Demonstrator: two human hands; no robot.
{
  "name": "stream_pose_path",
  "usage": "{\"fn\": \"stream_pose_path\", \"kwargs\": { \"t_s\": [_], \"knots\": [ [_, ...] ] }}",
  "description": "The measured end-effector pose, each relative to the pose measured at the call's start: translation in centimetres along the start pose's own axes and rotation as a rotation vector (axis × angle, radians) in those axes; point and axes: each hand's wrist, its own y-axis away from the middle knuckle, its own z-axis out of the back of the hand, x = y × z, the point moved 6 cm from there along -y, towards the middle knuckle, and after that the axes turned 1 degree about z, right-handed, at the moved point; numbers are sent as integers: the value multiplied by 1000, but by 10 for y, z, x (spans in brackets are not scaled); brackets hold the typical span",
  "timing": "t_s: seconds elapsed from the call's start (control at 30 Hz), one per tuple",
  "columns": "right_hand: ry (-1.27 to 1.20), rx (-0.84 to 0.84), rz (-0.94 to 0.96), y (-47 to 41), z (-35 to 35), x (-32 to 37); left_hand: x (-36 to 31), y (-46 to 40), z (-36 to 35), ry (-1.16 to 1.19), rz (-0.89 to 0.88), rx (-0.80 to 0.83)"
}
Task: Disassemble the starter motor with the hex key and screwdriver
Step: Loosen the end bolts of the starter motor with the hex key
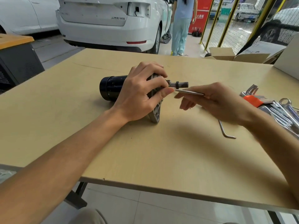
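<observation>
Filling most of the view, a pale wooden table (161, 151) carries all the work; behind it a white car (110, 21) is parked, and a person in light blue clothes (182, 25) stands beside the car's right rear corner. An open cardboard box (226, 54) sits past the table's far right edge, with a yellow-framed mesh fence (226, 21) behind it. The starter motor (111, 88) lies on its side near the table's middle, black round body pointing left, grey metal end plate (155, 110) facing right with its lower lug touching the tabletop, and a short shaft (179, 84) sticking out to the right. The left hand (142, 92) grips the motor at the end plate, fingers curled over the top and thumb pressed against the plate's face. The right hand (216, 101) pinches a thin hex key (189, 92) between thumb and fingers, other fingers loosely bent; the key runs leftward, its tip just beside the left thumb, below the shaft. Whether the tip sits in a screw cannot be told. A set of hex keys in an orange holder (252, 99) and some wrenches (288, 109) lie at the right edge. One loose bent hex key (225, 131) rests on the table, partly hidden under the right wrist.
</observation>
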Motion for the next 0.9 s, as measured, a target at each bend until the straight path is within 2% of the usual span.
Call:
{"fn": "stream_pose_path", "kwargs": {
  "t_s": [0.17,0.23,0.37,0.5,0.57,0.63,0.77,0.9],
  "knots": [
    [-181,-136,-92,-2,-3,-2,2,0,0,7,8,-16],
    [-232,-168,-195,-2,0,-5,3,-1,0,13,15,-33],
    [-539,-52,-445,3,-1,-17,3,-2,1,33,17,-51],
    [-946,-55,-435,-2,-9,-15,4,-2,1,32,15,-37],
    [-1003,-100,-433,-3,-13,-14,4,-2,1,31,10,-32],
    [-879,-203,-382,-3,-11,-12,4,-2,1,44,13,-24],
    [-375,-443,-95,1,-1,11,6,-2,1,66,43,-1],
    [-207,-556,3,4,2,18,8,-2,2,99,85,19]
  ]
}}
